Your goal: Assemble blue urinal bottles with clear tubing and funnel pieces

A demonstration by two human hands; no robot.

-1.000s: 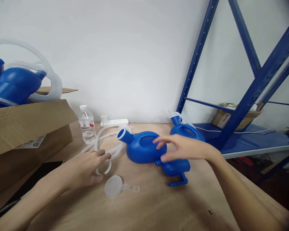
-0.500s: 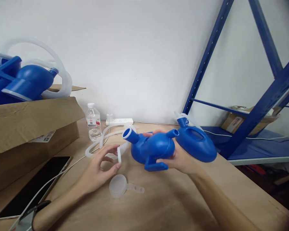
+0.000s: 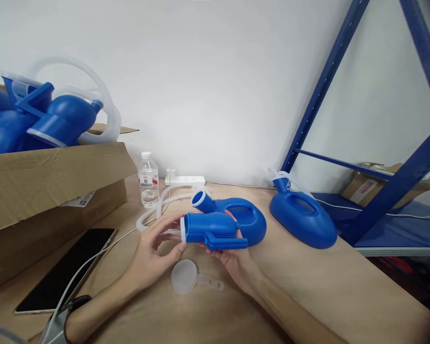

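My left hand [image 3: 154, 251] pinches a white ring [image 3: 182, 230] between thumb and fingers, at the wide mouth of a blue plastic cup-shaped piece with a handle [image 3: 215, 226]. Whether the ring is fully seated cannot be seen. My right hand [image 3: 236, 265] holds this piece from below, its mouth pointing left. Directly behind it a blue plastic jug [image 3: 258, 229] with an open, white-rimmed neck rests on the table. A translucent round lid with a strap [image 3: 184, 276] lies below my hands.
Another blue jug [image 3: 303, 220] with a tube stands at right. A cardboard box [image 3: 60, 179] with blue parts is at left, near a black tablet [image 3: 66, 270]. A water bottle [image 3: 149, 184], power strip [image 3: 186, 180] and clear tubing [image 3: 140, 220] lie behind. Blue shelving [image 3: 318, 86] rises at right.
My right hand has turned the blue piece so its wide mouth faces left and brought it to the white ring in my left hand. The view has shifted slightly left.
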